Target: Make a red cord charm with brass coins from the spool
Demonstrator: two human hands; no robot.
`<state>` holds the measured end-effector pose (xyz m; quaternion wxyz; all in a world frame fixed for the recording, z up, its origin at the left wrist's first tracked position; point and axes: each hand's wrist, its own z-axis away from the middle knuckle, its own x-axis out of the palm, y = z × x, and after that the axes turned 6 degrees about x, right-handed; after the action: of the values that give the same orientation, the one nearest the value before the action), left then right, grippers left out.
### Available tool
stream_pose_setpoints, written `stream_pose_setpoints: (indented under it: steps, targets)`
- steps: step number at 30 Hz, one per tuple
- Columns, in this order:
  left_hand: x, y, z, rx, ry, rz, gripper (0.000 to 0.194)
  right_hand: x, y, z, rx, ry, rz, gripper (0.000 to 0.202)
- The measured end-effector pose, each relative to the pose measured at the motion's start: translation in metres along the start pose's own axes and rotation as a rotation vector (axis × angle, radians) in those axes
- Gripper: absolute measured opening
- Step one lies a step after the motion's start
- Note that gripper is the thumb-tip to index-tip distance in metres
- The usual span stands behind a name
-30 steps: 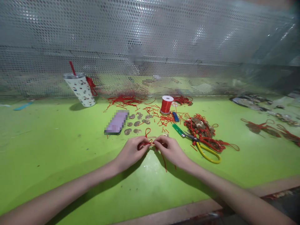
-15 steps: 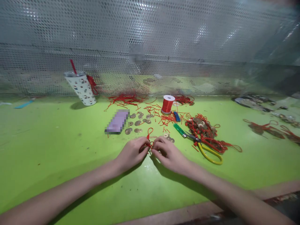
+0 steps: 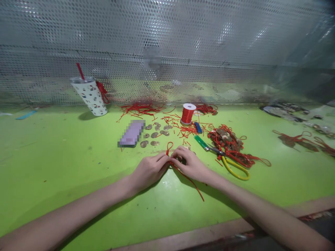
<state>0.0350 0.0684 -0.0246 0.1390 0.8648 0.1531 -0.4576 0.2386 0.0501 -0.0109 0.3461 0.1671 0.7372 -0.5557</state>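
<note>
A red cord [image 3: 192, 182] with a knotted loop at its top runs between my two hands over the green table. My left hand [image 3: 151, 168] is closed, its thumb and fingers pinching the cord just below the knot. Touching it from the right, my right hand [image 3: 190, 163] also pinches the cord, fingers curled. One long cord end trails out under the right palm toward the front. Whatever else sits inside the fingers is hidden. Brass-coloured coins [image 3: 155, 135] lie in small stacks beyond the hands, and a few more are partly covered by my right hand.
To the right lie yellow-handled scissors [image 3: 235, 170], a green lighter [image 3: 201, 142], and a pile of corded coins [image 3: 226, 139]. Behind stand a red cord spool [image 3: 187, 115], a blue lighter [image 3: 198, 127] and cord scraps. A phone [image 3: 132, 133] and a tumbler [image 3: 90, 97] are at left.
My hands have drawn together until the fingertips meet. A long red cord end now shows below my right hand. The view has shifted slightly.
</note>
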Motion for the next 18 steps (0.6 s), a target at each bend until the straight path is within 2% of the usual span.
stream_pose_setpoints:
  steps: [4, 7, 12, 15, 18]
  targets:
    - [0.000, -0.001, 0.000, -0.015, 0.010, 0.024, 0.016, -0.004, 0.000, 0.000, -0.027, -0.066, 0.013, 0.003]
    - [-0.001, 0.000, 0.000, -0.019, 0.006, 0.049, 0.015, -0.003, 0.001, 0.000, -0.045, -0.069, 0.004, 0.007]
    - [-0.003, 0.003, -0.001, -0.028, -0.045, 0.069, 0.014, 0.005, 0.004, -0.001, -0.051, 0.137, -0.002, 0.006]
    - [-0.004, 0.004, -0.001, -0.038, -0.059, 0.076, 0.014, -0.001, 0.003, -0.003, -0.081, 0.266, -0.013, 0.006]
    - [-0.004, 0.003, 0.000, -0.097, -0.067, 0.079, 0.015, -0.013, 0.002, -0.003, -0.071, 0.282, -0.020, 0.006]
